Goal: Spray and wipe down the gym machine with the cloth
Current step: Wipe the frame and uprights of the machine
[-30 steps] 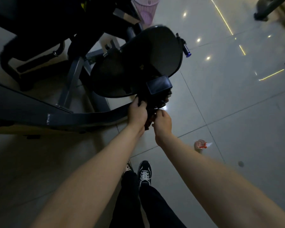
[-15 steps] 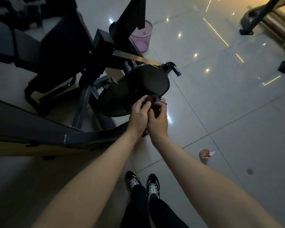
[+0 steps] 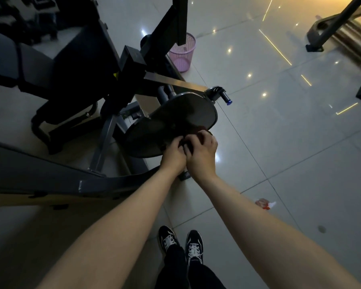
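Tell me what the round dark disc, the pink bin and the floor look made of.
Disc: dark, with a dull sheen and a thin paler rim. It could be painted metal or hard plastic; the dim light leaves it open.
Pink bin: likely plastic, an openwork lattice you can see through.
Floor: glazed tile, glossy. It mirrors the ceiling lights and shows grout lines.

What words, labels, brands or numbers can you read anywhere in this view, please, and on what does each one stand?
No text can be read in this view.
Yellow sticker on the gym machine: too small and dark to read.
Spray bottle on the floor: red and white marks, too blurred to read.
Shoes: no legible brand.
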A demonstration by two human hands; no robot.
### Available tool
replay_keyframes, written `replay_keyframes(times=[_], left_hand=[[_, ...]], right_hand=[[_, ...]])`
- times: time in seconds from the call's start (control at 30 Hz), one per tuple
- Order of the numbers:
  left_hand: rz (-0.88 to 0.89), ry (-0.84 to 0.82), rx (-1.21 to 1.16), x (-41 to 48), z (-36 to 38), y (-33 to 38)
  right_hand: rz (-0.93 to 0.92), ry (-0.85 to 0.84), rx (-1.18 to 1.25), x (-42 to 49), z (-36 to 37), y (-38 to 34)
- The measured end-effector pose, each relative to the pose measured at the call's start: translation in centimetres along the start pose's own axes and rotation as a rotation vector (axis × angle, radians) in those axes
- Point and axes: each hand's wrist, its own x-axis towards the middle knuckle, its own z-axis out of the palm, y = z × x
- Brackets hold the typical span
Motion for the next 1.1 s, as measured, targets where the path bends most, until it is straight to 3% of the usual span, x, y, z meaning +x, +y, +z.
replay_keyframes(times=[0.1,0.17,0.37,0.47,0.53,0.6,0.7,0.77,0.9,1.1], left_hand=[[0.003,0.009,-0.067,0.0,0.3,-0.7],[-0.015,0.027,-0.050,0.4,0.9,-0.7],[-0.046,0.023,-0.013,0.6,1.6,-0.8],[-0.034,-0.002,-0.036,0.6,1.7,-1.3],[-0.027,-0.006,-0.050,0.5,1.8,-1.4],[-0.013,0.015,-0.051,0.4,1.8,-1.2],[0.022,0.016,-0.003,0.3,1.7,-1.2],[0.032,0.016,0.022,0.5,1.5,-1.4],[-0.022,0.013,-0.039,0.6,1.8,-1.4],[-0.036,-0.012,-0.074,0.8,1.9,-1.7]], right_hand=[[-0.145,-0.042,-0.078,0.9,0.0,1.0],[-0.140,-0.066,-0.006,1.5,-0.1,1.3],[0.256,0.002,0.347,4.2,-1.3,0.6],[0.399,0.065,0.402,3.9,-2.0,0.9],[0.314,0.110,0.391,2.2,-2.2,1.4],[0.067,0.120,0.266,0.7,-1.9,1.6],[-0.218,-0.013,0.119,1.1,-1.0,1.1],[-0.254,-0.102,0.057,2.4,-0.7,1.1],[0.064,-0.187,0.155,3.9,-0.6,1.1],[0.359,-0.170,0.284,4.8,-1.4,-0.3]])
